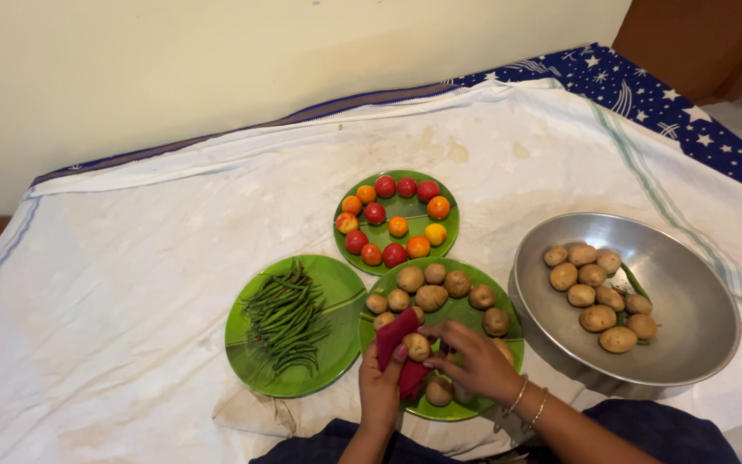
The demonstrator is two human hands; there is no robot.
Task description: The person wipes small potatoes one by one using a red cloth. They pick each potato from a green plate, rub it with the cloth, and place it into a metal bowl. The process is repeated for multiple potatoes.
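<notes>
My left hand (379, 384) grips a dark red cloth (395, 337) over the near green plate (459, 315) of several potatoes. A small potato (416, 346) sits against the cloth, pinched between the fingers of both hands. My right hand (472, 361), with thin bangles at the wrist, curls over the plate and touches that potato and the cloth. Both hands hover low above the plate's front half.
A green plate of green beans (331, 283) lies to the left. A green plate of red and orange tomatoes (406, 210) sits behind. A steel bowl (684, 292) holding several potatoes stands at the right. All rest on a stained white cloth (148, 258) over a blue starred sheet (646, 94).
</notes>
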